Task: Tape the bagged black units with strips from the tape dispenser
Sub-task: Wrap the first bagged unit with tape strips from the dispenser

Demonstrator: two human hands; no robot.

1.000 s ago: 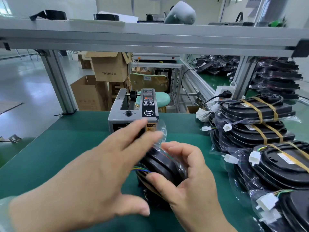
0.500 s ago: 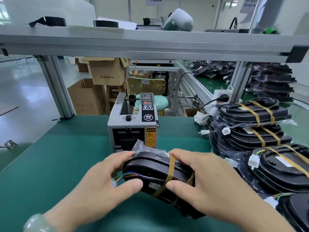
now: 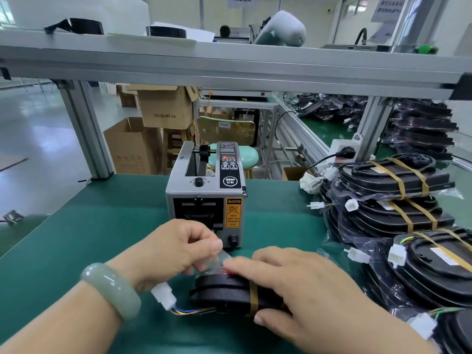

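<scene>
Could spring open at the loose bag film (image 3: 219, 261) if pinched slackly, so the next strip lands on a wrinkle. Could also trap the white connector (image 3: 164, 297) and its coloured wires under the tape.

Black unit (image 3: 224, 292): lying flat on the green surface (image 3: 102, 226), just in front of the tape dispenser (image 3: 204, 190). Matte, bagged in clear film, banded once by a tan strip (image 3: 253, 297).

Pinched at the film's fold by the clenched fingers of the left hand (image 3: 168, 254). Pressed from above by the right hand (image 3: 306, 290), fingers straight, grasping nothing.

Taped units (image 3: 396, 180) stacked to the right.
</scene>
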